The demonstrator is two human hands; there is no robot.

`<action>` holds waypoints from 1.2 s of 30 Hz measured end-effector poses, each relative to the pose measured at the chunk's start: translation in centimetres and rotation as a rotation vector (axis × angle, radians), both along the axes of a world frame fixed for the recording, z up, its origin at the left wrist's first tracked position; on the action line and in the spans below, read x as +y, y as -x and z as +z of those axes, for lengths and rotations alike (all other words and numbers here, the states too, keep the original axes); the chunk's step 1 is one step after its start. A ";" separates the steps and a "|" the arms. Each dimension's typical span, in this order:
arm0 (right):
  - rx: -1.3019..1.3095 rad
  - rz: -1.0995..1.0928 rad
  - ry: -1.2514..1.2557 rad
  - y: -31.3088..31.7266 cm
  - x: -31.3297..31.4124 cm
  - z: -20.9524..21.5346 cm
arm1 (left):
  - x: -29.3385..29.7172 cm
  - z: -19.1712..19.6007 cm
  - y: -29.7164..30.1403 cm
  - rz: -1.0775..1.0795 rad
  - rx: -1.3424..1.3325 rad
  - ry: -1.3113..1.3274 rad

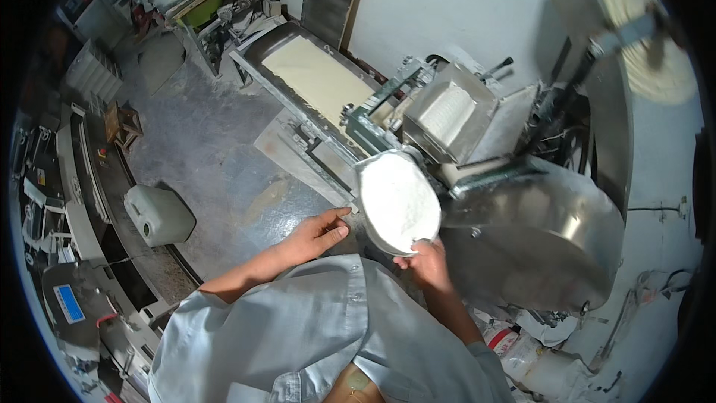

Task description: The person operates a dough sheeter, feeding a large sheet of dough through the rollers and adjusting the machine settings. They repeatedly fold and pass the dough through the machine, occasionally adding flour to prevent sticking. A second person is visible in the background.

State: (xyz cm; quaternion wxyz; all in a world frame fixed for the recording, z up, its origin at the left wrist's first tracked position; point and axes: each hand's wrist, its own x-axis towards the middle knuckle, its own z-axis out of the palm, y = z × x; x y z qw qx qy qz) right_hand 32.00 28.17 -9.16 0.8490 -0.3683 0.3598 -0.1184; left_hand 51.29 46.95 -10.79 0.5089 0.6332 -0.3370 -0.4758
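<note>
My right hand [428, 264] grips the near edge of a round metal bowl [379, 242], its thumb over the rim. White flour-like powder [400, 198] fills the bowl almost to the brim. My left hand [325, 230] is just left of the bowl, apart from it, with its fingers stretched out and holding nothing. Beyond the bowl stands a green-framed roller machine [373, 128] with a metal hopper [426, 123] on top. A pale, smooth sheet that looks like dough [317, 75] lies on its long tray [277, 39].
A large rounded metal drum or cover [533, 235] stands close on my right. Bags [518, 354] lie below it. Leftward on the floor are a white jerrycan [158, 215] and a small wooden stool [122, 125]. A scale with a blue display [68, 304] is at lower left.
</note>
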 end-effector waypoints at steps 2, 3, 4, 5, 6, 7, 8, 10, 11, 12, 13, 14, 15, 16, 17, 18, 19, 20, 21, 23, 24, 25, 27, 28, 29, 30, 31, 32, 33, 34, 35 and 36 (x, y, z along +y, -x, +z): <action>0.026 -0.109 -0.003 -1.6 0.6 1.0 | 1.6 -1.5 -3.5 0.003 -0.005 -0.041; 0.066 -0.154 -0.009 -2.7 0.9 1.3 | 2.6 -2.4 -5.0 0.003 -0.001 -0.063; 0.104 -0.211 -0.013 -3.5 1.1 1.4 | 3.1 -3.1 -6.2 0.076 0.045 -0.096; 0.142 -0.265 -0.017 -4.2 1.3 1.5 | 4.2 -5.3 -7.5 0.097 0.030 -0.163; 0.075 -0.309 -0.061 -4.4 1.1 0.8 | 4.9 -5.7 -8.9 0.086 -0.030 -0.236; 0.111 -0.342 -0.055 -4.9 1.0 1.2 | 4.9 -6.1 -10.1 0.061 -0.095 -0.303; 0.149 -0.372 -0.049 -5.8 0.5 1.6 | 5.1 -6.8 -10.9 0.047 -0.137 -0.307; 0.110 -0.476 -0.106 -7.2 -1.0 1.4 | 5.4 -7.8 -12.3 0.023 -0.244 -0.238; 0.182 -0.505 -0.120 -7.7 -2.5 1.2 | 4.9 -8.2 -12.7 -0.007 -0.231 -0.250; 0.177 -0.673 -0.169 -9.9 -3.7 1.9 | 4.3 -7.7 -13.0 -0.030 -0.221 -0.271; 0.082 -0.744 -0.184 -11.5 -5.3 2.1 | 3.8 -7.5 -13.3 -0.050 -0.212 -0.294; -0.024 -0.781 -0.184 -12.1 -8.2 0.2 | 3.2 -7.5 -13.4 -0.070 -0.212 -0.248; 0.003 -0.763 -0.133 -13.7 -10.1 0.4 | 2.8 -7.7 -13.5 -0.072 -0.214 -0.239; 0.052 -0.684 -0.126 -14.5 -12.6 0.3 | 2.3 -8.1 -13.5 -0.074 -0.214 -0.224; 0.112 -0.687 -0.093 -15.2 -14.0 -0.1 | 1.6 -8.4 -13.6 -0.072 -0.221 -0.206; 0.138 -0.721 -0.099 -15.6 -14.3 -0.3 | 1.3 -8.6 -13.7 -0.070 -0.228 -0.210; 0.165 -0.756 -0.106 -15.8 -14.5 -0.4 | 1.1 -8.6 -13.9 -0.057 -0.252 -0.193; 0.169 -0.746 -0.093 -15.7 -14.2 -0.6 | 0.9 -8.6 -14.0 -0.044 -0.277 -0.174; 0.175 -0.731 -0.085 -15.2 -13.3 -0.7 | 0.9 -8.6 -14.1 -0.026 -0.301 -0.161; 0.189 -0.716 -0.098 -13.7 -12.1 -1.2 | 1.1 -9.2 -14.4 -0.028 -0.282 -0.232; 0.185 -0.708 -0.122 -13.4 -11.9 -1.8 | 1.4 -10.5 -14.7 -0.019 -0.293 -0.246; 0.180 -0.695 -0.148 -13.5 -11.5 -2.1 | 1.4 -10.8 -15.0 -0.006 -0.306 -0.261; 0.125 -0.655 -0.112 -13.2 -10.7 -1.8 | 0.7 -11.7 -16.7 -0.077 -0.454 -0.321; 0.088 -0.646 -0.124 -13.1 -10.5 -2.3 | 0.6 -13.6 -17.8 -0.086 -0.514 -0.338; 0.052 -0.637 -0.138 -12.9 -10.4 -2.6 | 0.3 -15.4 -19.1 -0.097 -0.574 -0.357; 0.088 -0.667 -0.145 -12.7 -10.1 -2.5 | -0.4 -17.2 -20.4 -0.077 -0.653 -0.317; 0.129 -0.699 -0.148 -12.5 -9.8 -2.4 | -1.5 -18.9 -22.1 -0.062 -0.729 -0.273; 0.201 -0.704 -0.049 -11.9 -9.0 -2.7 | -3.0 -20.3 -24.0 -0.040 -0.769 -0.248; 0.237 -0.736 -0.032 -11.3 -8.7 -2.7 | -5.2 -21.9 -25.7 -0.020 -0.805 -0.219; 0.278 -0.768 -0.014 -10.8 -8.4 -2.6 | -7.6 -23.7 -27.4 -0.015 -0.837 -0.201; 0.273 -0.824 -0.080 -11.0 -8.3 -1.8 | -10.0 -25.4 -29.2 -0.003 -0.874 -0.184; 0.255 -0.879 -0.066 -11.7 -8.2 -1.3 | -12.4 -26.8 -31.4 -0.033 -0.949 -0.233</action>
